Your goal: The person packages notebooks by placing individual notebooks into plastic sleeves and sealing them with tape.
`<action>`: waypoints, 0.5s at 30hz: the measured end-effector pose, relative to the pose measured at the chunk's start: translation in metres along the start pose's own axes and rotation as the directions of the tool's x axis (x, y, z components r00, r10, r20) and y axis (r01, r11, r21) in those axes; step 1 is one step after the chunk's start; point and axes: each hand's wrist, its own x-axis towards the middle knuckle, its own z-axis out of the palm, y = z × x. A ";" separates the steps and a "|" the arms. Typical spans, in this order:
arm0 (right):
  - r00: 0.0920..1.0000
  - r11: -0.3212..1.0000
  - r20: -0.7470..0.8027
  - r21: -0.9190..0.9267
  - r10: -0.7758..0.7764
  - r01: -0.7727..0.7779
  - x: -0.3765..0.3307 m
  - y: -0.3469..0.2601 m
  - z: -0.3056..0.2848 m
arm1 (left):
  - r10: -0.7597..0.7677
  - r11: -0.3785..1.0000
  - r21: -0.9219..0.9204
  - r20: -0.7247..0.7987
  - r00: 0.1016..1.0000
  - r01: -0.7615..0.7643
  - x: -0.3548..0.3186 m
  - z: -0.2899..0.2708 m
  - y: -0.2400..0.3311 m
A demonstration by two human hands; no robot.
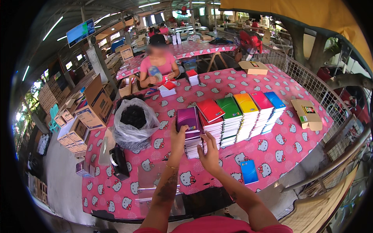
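Purple notebook stack (189,130): directly ahead of my hands on the pink cat-print tablecloth (272,151). My left hand (178,136) grips its near left edge; my right hand (210,153) lies open-fingered against its near side. Right of it, touching in a row: red stack (210,112), green stack (229,110), yellow stack (246,105), pink stack (261,101), blue stack (275,101). Single blue notebook (248,171), flat, right of my right hand. Clear bag of dark contents (134,122), left of my left hand. Two small open brown cartons (307,113) (253,67), farther right.
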 end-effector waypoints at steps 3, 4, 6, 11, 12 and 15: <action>1.000 0.997 -0.018 -0.080 -0.011 0.010 -0.002 -0.001 -0.029 | 0.034 0.999 -0.030 0.051 0.998 -0.032 0.002 -0.003 -0.009; 1.000 0.994 -0.021 -0.109 -0.023 0.021 0.001 0.005 -0.038 | 0.019 0.999 -0.035 0.065 0.998 -0.017 0.003 -0.006 -0.009; 0.999 0.990 -0.040 -0.143 -0.023 0.017 0.012 0.016 -0.064 | -0.014 0.999 -0.047 0.092 0.996 0.018 -0.002 -0.002 0.004; 0.997 0.927 -0.040 -0.372 -0.058 0.039 0.057 0.063 -0.131 | 0.427 0.789 0.495 -0.018 0.904 -0.363 -0.022 0.026 0.029; 0.995 0.891 0.007 -0.445 -0.095 0.088 0.067 0.075 -0.145 | 0.513 0.695 0.588 0.000 0.859 -0.415 -0.023 0.037 0.034; 0.988 0.822 0.059 -0.548 -0.145 0.154 0.095 0.101 -0.167 | 0.573 0.490 0.537 0.394 0.718 -0.686 -0.028 0.098 0.039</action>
